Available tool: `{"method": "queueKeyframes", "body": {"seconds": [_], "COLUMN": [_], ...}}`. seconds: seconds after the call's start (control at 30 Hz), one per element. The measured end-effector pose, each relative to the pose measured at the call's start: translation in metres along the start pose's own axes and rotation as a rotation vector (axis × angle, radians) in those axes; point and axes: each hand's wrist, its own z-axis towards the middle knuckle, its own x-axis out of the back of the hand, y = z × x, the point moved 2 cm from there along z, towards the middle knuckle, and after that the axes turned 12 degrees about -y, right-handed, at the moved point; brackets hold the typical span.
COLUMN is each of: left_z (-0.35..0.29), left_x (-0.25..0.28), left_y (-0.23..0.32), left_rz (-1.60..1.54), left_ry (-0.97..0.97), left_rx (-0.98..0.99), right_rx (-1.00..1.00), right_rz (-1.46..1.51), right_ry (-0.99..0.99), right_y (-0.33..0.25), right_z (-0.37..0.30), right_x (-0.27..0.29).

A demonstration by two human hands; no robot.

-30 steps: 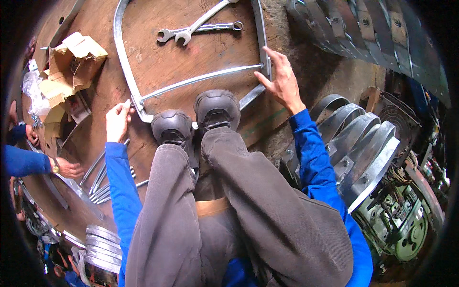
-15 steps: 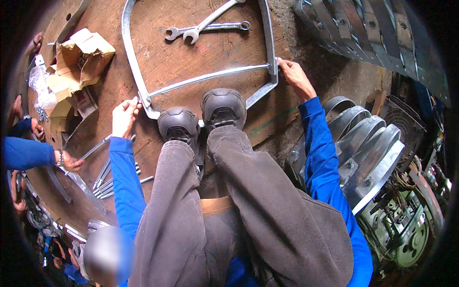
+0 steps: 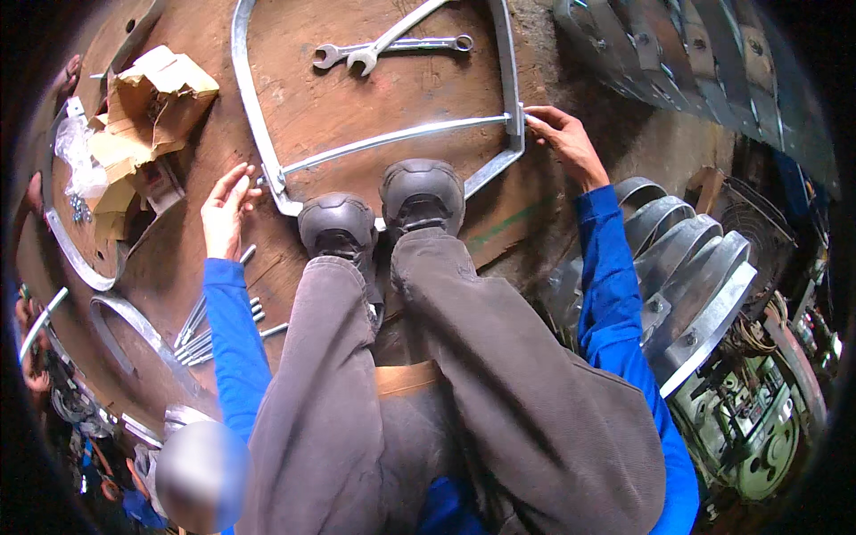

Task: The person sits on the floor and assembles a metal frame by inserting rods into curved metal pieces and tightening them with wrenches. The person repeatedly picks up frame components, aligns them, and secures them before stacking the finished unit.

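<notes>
On brown wood [image 3: 303, 98], a curved grey metal frame [image 3: 253, 111] is spanned by a shiny rod [image 3: 401, 135]; the left hand [image 3: 225, 209] is held loosely parted alongside, the right hand [image 3: 571, 147] narrowed at the rod's end, grip unclear

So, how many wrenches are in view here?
2: one wrench lies crosswise inside the metal frame; a second wrench crosses diagonally over it, its far end out of view. Others may be hidden.
</notes>
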Motion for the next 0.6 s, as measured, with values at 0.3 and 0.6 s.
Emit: {"method": "queueKeyframes", "body": {"seconds": [0.3,0.6], "left_z": [0.002,0.009], "left_x": [0.003,0.01], "left_y": [-0.008,-0.009], "left_rz": [0.185,0.157], "left_ry": [-0.05,-0.179], "left_rx": [0.259,0.26], "right_rx": [-0.139,-0.043], "right_rz": [-0.01,-0.021], "right_ry": [0.057,0.045], "right_y": [0.01,0.019], "right_z": [0.015,0.014], "right_x": [0.0,0.004]}}
